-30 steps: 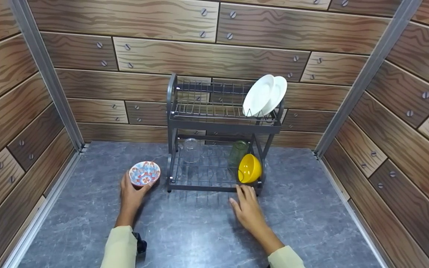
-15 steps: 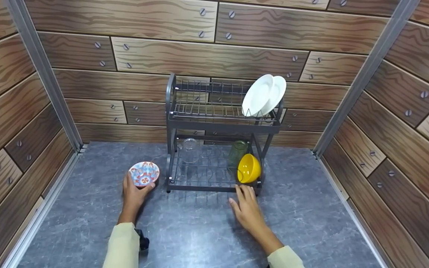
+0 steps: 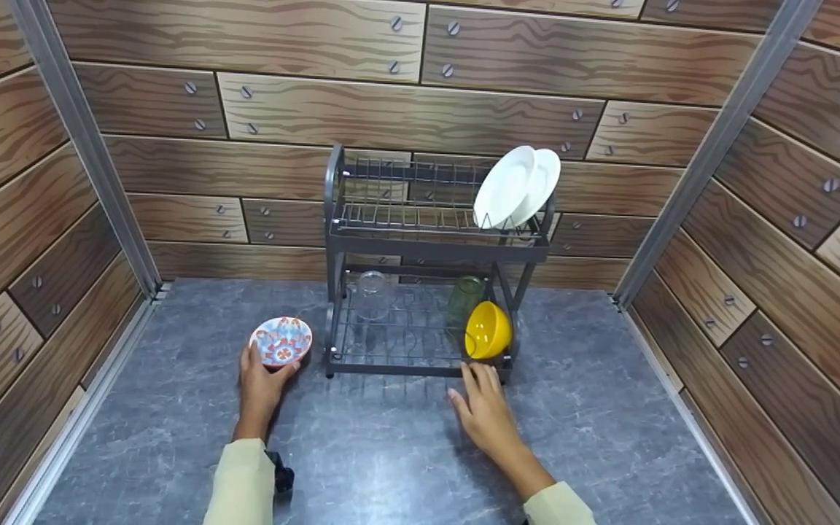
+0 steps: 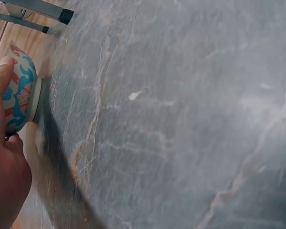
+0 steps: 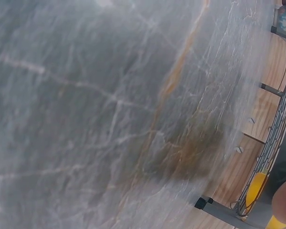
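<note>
My left hand (image 3: pixel 259 386) holds a small bowl (image 3: pixel 283 341) with a blue, red and white pattern, thumb on one side and fingers on the other. In the left wrist view the same bowl (image 4: pixel 21 93) shows its patterned outside and pale foot close over the grey surface. My right hand (image 3: pixel 491 415) has its fingertips at the front rail (image 3: pixel 398 369) of a dark two-tier dish rack, fingers loosely extended. Just behind them, a yellow bowl (image 3: pixel 489 330) leans on its side in the lower tier. Only a small part of the right hand (image 5: pixel 284 200) enters the right wrist view.
Two white plates (image 3: pixel 507 187) stand on edge at the right of the upper tier. Below are a clear glass (image 3: pixel 372 293) at left and a green glass (image 3: pixel 467 297) beside the yellow bowl. Wood-patterned walls (image 3: pixel 259 168) enclose the grey tabletop (image 3: pixel 376 452).
My left forearm has shifted slightly to the right while the hand keeps its hold on the patterned bowl. The right hand stays at the rack's front rail.
</note>
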Demonstrator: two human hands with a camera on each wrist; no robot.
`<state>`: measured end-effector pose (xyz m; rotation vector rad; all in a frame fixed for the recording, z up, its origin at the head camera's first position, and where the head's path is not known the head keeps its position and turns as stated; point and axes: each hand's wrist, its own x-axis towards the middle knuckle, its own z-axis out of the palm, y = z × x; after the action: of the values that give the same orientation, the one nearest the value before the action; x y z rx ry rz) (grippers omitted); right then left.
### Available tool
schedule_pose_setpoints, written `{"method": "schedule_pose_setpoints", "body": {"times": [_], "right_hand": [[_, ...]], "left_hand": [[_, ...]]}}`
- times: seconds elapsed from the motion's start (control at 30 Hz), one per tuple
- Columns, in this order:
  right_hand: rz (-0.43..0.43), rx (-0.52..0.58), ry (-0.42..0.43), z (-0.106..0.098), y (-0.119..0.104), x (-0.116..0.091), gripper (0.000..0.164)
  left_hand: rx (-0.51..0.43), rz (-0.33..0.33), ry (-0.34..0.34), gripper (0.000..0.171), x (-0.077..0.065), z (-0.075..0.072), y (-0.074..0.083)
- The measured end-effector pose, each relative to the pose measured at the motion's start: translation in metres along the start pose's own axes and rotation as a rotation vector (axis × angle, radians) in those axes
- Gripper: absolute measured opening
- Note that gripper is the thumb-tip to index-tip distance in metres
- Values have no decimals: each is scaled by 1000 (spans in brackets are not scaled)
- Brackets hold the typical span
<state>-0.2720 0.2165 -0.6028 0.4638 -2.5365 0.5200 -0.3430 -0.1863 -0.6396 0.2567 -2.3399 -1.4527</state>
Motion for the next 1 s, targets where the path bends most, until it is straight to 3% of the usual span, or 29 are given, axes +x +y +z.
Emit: {"method": "schedule_pose_setpoints", "body": {"times": [0.27,0.57,0.8,1.0], "right_hand": [[-16,-4,10,1,-1,2,52],[-19,0,12,1,-1,2,53],[-41,6,41,0,-1,1,53],[-2,16,3,-1,-1,1,53]], "left_hand": [[5,8,43,97,-4,-5,2],[9,-9,37,98,-16,-19,-2],[0,1,62,101,-43,-26,5],[-18,-25,51,102,-71,-27,19]]}}
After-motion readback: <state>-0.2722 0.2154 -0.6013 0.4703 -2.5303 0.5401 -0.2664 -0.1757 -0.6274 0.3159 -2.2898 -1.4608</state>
